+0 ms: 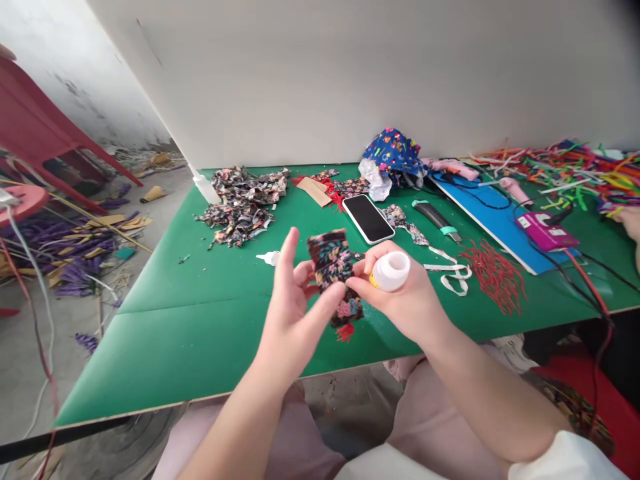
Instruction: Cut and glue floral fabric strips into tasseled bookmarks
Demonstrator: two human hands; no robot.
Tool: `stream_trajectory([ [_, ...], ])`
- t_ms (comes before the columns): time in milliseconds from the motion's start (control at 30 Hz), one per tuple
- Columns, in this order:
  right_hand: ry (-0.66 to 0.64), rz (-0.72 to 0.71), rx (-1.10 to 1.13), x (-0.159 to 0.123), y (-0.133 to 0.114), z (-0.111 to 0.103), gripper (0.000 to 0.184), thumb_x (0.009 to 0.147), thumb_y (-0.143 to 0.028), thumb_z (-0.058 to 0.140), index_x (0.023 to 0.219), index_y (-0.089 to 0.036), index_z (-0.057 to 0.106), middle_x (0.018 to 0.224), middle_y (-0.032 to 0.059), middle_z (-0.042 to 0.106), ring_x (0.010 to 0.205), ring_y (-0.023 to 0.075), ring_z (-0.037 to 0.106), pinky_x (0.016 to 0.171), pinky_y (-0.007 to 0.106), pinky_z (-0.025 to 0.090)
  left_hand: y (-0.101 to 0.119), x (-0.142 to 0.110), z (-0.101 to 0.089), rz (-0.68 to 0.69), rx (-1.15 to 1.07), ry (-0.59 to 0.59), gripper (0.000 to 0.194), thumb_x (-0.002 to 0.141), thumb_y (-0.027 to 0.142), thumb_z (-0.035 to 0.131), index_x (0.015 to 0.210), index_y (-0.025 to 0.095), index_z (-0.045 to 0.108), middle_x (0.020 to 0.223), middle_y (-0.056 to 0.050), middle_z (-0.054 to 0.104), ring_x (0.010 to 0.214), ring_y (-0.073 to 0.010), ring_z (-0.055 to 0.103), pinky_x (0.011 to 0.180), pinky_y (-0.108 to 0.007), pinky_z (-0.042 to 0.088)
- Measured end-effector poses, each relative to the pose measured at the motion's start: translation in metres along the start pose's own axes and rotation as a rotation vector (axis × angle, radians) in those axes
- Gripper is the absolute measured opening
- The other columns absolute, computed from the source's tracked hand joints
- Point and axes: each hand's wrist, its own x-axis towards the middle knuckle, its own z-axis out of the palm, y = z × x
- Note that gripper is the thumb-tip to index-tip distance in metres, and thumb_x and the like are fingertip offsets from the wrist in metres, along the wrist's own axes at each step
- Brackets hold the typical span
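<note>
My left hand (293,313) has its fingers and thumb on a small dark floral fabric piece (331,257) with a red tassel (345,333) at its lower end. My right hand (415,300) is wrapped round a white glue bottle (393,270) with its open mouth turned toward me. The right fingertips also touch the fabric's right edge. On the table left of the fabric lies a white nozzle cap (271,257). Beyond my hands a phone (369,219) with a dark screen lies flat.
Floral scraps (243,203) and a white nozzle bottle (206,188) sit at the back left of the green table (175,353). Rightward lie a utility knife (435,219), white ribbon (453,277), red threads (495,277), a blue board (490,223) and a magenta device (546,231). Another person's hand (630,223) shows at right.
</note>
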Motion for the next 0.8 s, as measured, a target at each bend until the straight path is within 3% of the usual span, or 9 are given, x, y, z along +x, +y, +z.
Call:
stream_trajectory([
  [100, -0.136, -0.002, -0.089, -0.001, -0.001, -0.008, 0.017, 0.071, -0.026, 0.063, 0.078, -0.022, 0.048, 0.078, -0.0029, 0.063, 0.064, 0.0113, 0.058, 0.058, 0.024, 0.044, 0.003, 0.006, -0.010, -0.048, -0.030, 0.045, 0.069, 0.082, 0.026, 0.060, 0.141, 0.028, 0.025, 0.096, -0.006, 0.069, 0.084, -0.0165, 0.067, 0.069, -0.026, 0.056],
  [200, -0.154, -0.024, -0.161, -0.003, -0.002, -0.013, 0.016, 0.070, -0.020, 0.062, 0.079, -0.023, 0.048, 0.081, -0.0036, 0.064, 0.063, 0.0110, 0.058, 0.055, 0.023, 0.041, 0.006, 0.009, -0.017, -0.072, 0.006, 0.000, 0.069, 0.074, 0.025, 0.070, 0.135, 0.027, 0.039, 0.093, -0.006, 0.071, 0.075, -0.0158, 0.067, 0.058, -0.022, 0.055],
  [367, -0.126, -0.093, -0.178, -0.006, -0.003, -0.015, 0.019, 0.070, -0.016, 0.063, 0.080, -0.024, 0.048, 0.082, -0.0047, 0.064, 0.069, 0.0116, 0.061, 0.057, 0.021, 0.043, 0.014, 0.006, -0.018, -0.083, 0.090, -0.068, 0.033, 0.067, 0.021, 0.076, 0.099, 0.021, 0.068, 0.082, -0.002, 0.072, 0.067, -0.0133, 0.066, 0.055, -0.019, 0.055],
  [500, -0.104, -0.158, -0.168, -0.008, -0.005, -0.012, 0.020, 0.071, -0.019, 0.067, 0.078, -0.024, 0.048, 0.081, -0.0048, 0.064, 0.074, 0.0115, 0.062, 0.060, 0.020, 0.045, 0.019, 0.004, -0.014, -0.121, 0.168, -0.003, 0.013, 0.067, 0.023, 0.075, 0.079, 0.019, 0.072, 0.069, 0.000, 0.071, 0.059, -0.0126, 0.064, 0.053, -0.021, 0.054],
  [700, -0.066, -0.229, -0.143, -0.011, -0.008, -0.010, 0.021, 0.071, -0.015, 0.067, 0.077, -0.024, 0.049, 0.076, -0.0062, 0.062, 0.068, 0.0092, 0.060, 0.059, 0.019, 0.046, 0.022, 0.000, -0.003, -0.147, 0.046, 0.118, 0.009, 0.063, 0.019, 0.077, 0.070, 0.018, 0.071, 0.066, 0.000, 0.071, 0.058, -0.0128, 0.064, 0.054, -0.022, 0.055],
  [800, -0.085, -0.219, -0.134, -0.011, -0.010, -0.013, 0.021, 0.071, -0.015, 0.067, 0.077, -0.024, 0.049, 0.075, -0.0064, 0.062, 0.067, 0.0093, 0.060, 0.058, 0.019, 0.045, 0.021, 0.000, -0.006, -0.177, 0.021, 0.106, 0.008, 0.062, 0.018, 0.077, 0.066, 0.019, 0.071, 0.063, 0.002, 0.070, 0.053, -0.0096, 0.061, 0.050, -0.018, 0.052],
])
